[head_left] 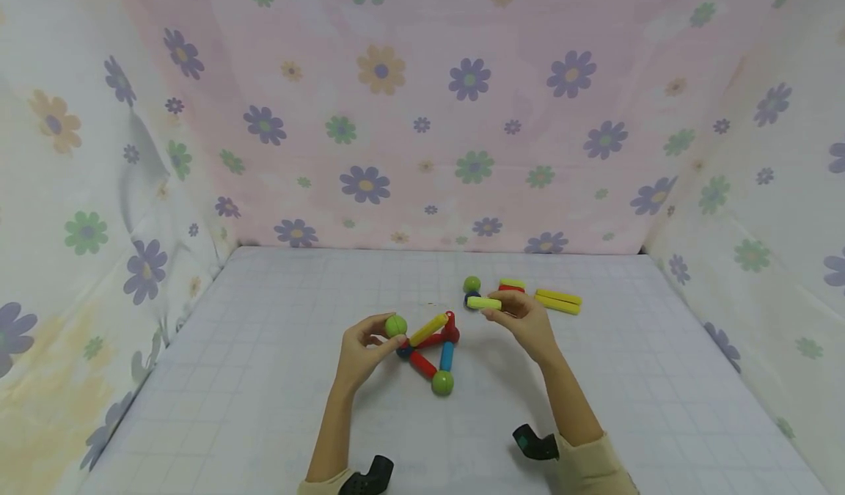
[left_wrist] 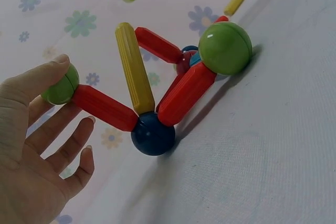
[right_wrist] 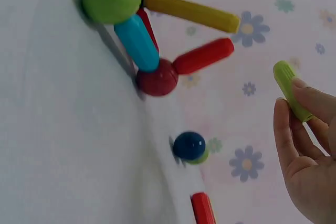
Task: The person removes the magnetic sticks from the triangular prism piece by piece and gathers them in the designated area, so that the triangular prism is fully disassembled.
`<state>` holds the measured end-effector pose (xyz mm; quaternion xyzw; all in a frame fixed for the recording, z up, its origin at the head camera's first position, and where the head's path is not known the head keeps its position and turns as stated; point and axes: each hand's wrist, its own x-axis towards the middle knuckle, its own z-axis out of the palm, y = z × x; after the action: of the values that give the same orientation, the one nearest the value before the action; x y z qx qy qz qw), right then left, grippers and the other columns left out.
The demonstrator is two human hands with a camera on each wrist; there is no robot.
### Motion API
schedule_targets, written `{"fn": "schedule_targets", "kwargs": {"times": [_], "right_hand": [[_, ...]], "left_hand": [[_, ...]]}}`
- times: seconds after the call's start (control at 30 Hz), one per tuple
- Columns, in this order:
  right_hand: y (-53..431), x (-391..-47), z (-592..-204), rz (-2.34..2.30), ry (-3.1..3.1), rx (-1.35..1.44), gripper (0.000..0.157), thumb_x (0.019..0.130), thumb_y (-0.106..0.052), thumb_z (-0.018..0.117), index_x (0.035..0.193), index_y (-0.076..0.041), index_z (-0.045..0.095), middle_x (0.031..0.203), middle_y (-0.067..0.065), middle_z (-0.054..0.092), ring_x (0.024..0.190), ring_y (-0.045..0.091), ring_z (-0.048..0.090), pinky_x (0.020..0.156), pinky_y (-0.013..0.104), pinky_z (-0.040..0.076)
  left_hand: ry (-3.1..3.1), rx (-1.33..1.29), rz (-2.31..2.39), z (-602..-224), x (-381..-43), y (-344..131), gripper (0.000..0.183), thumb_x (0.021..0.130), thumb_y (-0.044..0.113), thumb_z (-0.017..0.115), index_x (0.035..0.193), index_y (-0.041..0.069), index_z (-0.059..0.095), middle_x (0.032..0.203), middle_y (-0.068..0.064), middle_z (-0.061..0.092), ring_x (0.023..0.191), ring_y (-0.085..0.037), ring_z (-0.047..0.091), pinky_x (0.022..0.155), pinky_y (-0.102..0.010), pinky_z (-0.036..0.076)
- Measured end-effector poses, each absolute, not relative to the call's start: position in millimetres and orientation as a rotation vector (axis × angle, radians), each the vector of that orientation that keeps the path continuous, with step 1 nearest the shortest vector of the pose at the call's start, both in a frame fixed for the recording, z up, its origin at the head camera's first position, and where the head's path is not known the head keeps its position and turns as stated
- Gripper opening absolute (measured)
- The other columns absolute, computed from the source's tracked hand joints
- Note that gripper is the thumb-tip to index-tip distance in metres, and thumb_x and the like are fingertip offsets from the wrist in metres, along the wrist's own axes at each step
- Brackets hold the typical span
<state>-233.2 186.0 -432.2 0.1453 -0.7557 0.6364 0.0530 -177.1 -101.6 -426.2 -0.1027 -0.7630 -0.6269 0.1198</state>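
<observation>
My left hand [head_left: 361,347] pinches a green ball [head_left: 396,325] between thumb and fingers. From that ball a red rod [left_wrist: 105,107] slopes down to a dark blue ball [left_wrist: 153,134], part of a ball-and-rod magnetic frame. A long yellow rod [left_wrist: 134,66] rises at a slant from the same blue ball. A green ball [head_left: 443,383], a blue rod [head_left: 447,356] and a red ball [right_wrist: 157,77] form the frame's other side, and another red rod [right_wrist: 203,56] sticks up from the red ball. My right hand [head_left: 528,324] holds a short light-green rod [right_wrist: 292,91] by one end, raised right of the frame.
Beyond the right hand, a loose green ball [head_left: 472,284] and a dark blue ball [right_wrist: 189,146] lie together. Near them are a red rod [right_wrist: 202,208] beside a light-green one, and two yellow rods [head_left: 557,301]. Flowered cloth [head_left: 429,114] encloses the white table [head_left: 264,407].
</observation>
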Motion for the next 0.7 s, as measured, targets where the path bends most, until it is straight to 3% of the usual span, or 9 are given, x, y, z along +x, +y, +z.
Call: {"fn": "schedule_targets", "kwargs": {"times": [0.1,0.3,0.53,0.7], "right_hand": [[206.1,-232.5,-432.9,1.932,-2.36,0.326,0.035,0.084,-0.011,0.07,0.112,0.007,0.061,0.096,-0.002,0.065,0.084,0.009,0.065,0.079,0.02,0.051],[234.9,-230.2,-434.9,1.905,-2.368,0.2,0.038,0.086,-0.006,0.067,0.117,0.013,0.056,0.108,0.007,0.059,0.08,0.006,0.066,0.077,0.017,0.051],[251.0,-248.3,-469.1,1.938,-2.398,0.128,0.043,0.086,-0.011,0.068,0.119,0.013,0.054,0.101,-0.003,0.061,0.08,0.004,0.064,0.074,0.02,0.053],[251.2,-255.8,-482.2,1.834,-2.544,-0.015,0.042,0.087,-0.015,0.068,0.119,0.009,0.055,0.098,0.008,0.063,0.078,0.001,0.061,0.072,0.016,0.051]], "left_hand": [[-2.232,-0.294,-1.835,-426.6,-177.1,-101.4,0.032,0.077,0.0,0.073,0.107,-0.006,0.066,0.096,-0.018,0.068,0.08,-0.013,0.059,0.068,-0.029,0.049],[-2.241,-0.285,-1.834,-426.3,-176.9,-101.0,0.032,0.077,0.0,0.073,0.107,-0.006,0.066,0.097,-0.018,0.068,0.08,-0.012,0.058,0.069,-0.03,0.049],[-2.233,-0.274,-1.849,-423.8,-175.9,-100.8,0.032,0.077,-0.001,0.073,0.108,-0.007,0.065,0.098,-0.019,0.068,0.082,-0.017,0.059,0.069,-0.029,0.049],[-2.235,-0.282,-1.844,-424.8,-176.1,-100.7,0.033,0.077,-0.001,0.074,0.108,-0.007,0.065,0.098,-0.019,0.068,0.081,-0.016,0.059,0.069,-0.029,0.049]]}}
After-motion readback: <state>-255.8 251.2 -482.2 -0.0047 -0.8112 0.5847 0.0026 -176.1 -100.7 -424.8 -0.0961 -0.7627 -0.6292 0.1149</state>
